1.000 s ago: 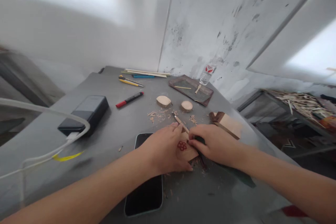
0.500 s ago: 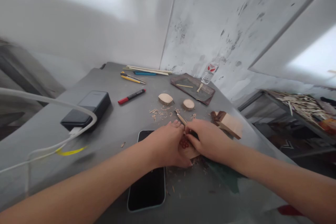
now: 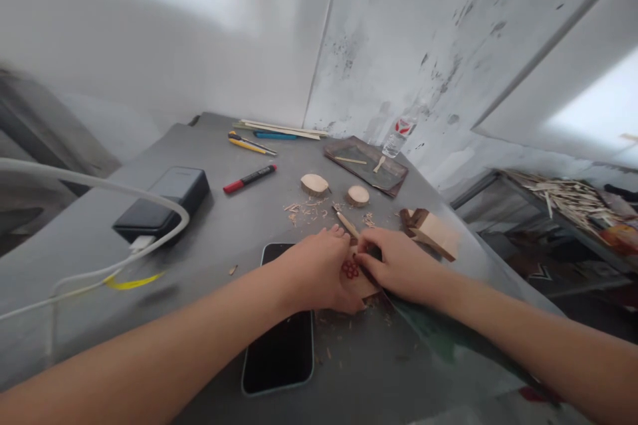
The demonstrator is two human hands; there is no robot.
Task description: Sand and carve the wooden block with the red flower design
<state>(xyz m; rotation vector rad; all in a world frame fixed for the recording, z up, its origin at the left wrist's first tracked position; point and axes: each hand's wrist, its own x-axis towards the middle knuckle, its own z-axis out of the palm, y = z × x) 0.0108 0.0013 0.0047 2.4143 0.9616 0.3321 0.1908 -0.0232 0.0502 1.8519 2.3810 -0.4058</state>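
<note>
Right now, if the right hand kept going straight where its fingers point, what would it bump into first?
Probably the fingers of the left hand, just across the wooden piece from the right hand. One view can't quite show their heights.

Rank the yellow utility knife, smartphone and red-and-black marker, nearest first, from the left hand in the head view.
From the left hand:
1. Smartphone: partly hidden by the wrist.
2. Red-and-black marker: ahead, to the left.
3. Yellow utility knife: farther back, beyond the marker.
</note>
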